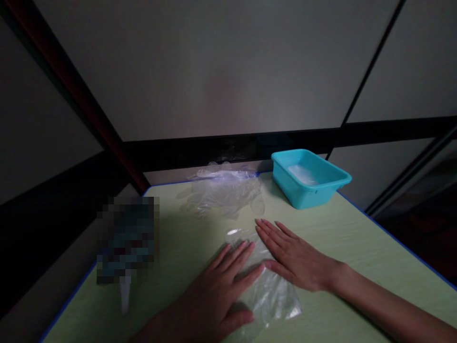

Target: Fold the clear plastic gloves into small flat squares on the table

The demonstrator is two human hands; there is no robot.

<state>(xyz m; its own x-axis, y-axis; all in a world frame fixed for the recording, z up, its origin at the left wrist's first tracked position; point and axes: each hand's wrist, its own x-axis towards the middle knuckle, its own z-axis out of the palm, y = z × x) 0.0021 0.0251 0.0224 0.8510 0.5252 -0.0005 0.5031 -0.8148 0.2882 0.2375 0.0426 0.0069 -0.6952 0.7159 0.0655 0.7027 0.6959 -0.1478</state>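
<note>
Film of clear, thin, creased plastic [274,295] lay on the near half of the work surface, a pale green tabletop with blue edging [350,247], beneath and between the two hands. The left hand [216,288] was placed palm down over the left part of the film, its fingers extended and its thumb spread wide. The right hand [302,259] was placed flat at the film's right edge, its fingers straight and nearly parallel, pointing toward the far left. The left index fingertip was positioned just beside the right thumb tip; whether they touched could not be told.

A loose heap of clear, thin plastic gloves [228,190] was located beyond the film, near the far edge. To its right stood a rectangular turquoise plastic basin [310,195], upright, containing whitish translucent material [303,174] whose form could not be made out. At the left edge was a pixelated dark teal item [132,238], with a narrow whitish strip [124,290] extending from its near end. Light grey panels [232,71], crossed by a black horizontal band [200,152], formed the background behind the tabletop.
</note>
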